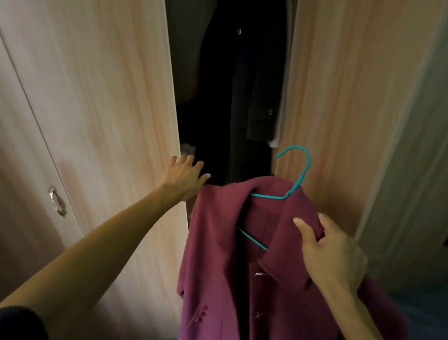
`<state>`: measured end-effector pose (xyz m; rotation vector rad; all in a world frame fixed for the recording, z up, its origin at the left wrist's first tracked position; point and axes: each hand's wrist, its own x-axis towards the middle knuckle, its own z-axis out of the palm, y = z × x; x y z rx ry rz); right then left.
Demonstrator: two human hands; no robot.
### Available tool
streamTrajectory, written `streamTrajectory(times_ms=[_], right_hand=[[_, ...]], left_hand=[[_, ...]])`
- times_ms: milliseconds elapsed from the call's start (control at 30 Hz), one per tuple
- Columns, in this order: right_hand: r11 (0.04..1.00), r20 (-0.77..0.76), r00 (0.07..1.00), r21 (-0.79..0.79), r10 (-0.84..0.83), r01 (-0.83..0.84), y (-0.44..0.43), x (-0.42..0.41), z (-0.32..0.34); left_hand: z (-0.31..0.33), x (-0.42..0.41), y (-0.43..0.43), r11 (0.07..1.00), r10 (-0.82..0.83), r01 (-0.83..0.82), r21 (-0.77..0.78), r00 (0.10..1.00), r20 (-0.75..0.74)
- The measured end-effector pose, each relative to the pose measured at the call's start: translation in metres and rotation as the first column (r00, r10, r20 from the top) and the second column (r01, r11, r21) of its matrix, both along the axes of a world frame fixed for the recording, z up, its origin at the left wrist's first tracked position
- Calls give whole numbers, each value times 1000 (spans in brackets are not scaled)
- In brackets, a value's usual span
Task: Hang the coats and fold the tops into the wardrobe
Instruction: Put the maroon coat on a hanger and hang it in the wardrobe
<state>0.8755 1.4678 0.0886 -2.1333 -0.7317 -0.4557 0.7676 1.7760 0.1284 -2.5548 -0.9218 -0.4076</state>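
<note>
A maroon coat (221, 259) hangs on a teal wire hanger (298, 178) in front of the wardrobe's opening. My right hand (329, 251) grips the coat's collar and shoulder near the hanger, thumb on top of the cloth. My left hand (185, 178) reaches forward with fingers spread and rests on the edge of the left wardrobe door (105, 100). The hanger's hook points up and left, free of any rail. Between the doors, dark coats (242, 80) hang inside the wardrobe.
The right wardrobe door (344, 98) stands close beside the hanger. Another closed door at the far left carries a metal handle (56, 201). A pale wall (424, 153) runs along the right, with dark blue floor below.
</note>
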Motion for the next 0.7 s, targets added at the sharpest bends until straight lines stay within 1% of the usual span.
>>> streamTrajectory(times_ms=[100, 167, 333, 500, 700], right_hand=[[999, -3, 999, 18, -38, 39, 37, 1, 15], [997, -10, 997, 12, -82, 83, 59, 1, 24], [991, -21, 991, 12, -130, 130, 104, -9, 38], [991, -22, 991, -3, -135, 135, 135, -19, 52], [985, 24, 985, -3, -172, 172, 146, -22, 71]], left_hand=[[13, 7, 59, 994, -16, 27, 101, 994, -113], [19, 15, 91, 990, -10, 36, 138, 983, -185], [31, 37, 135, 987, -41, 73, 140, 975, -219], [37, 51, 167, 963, 37, 58, 265, 939, -342], [43, 46, 181, 931, 166, 0, 366, 892, -421]])
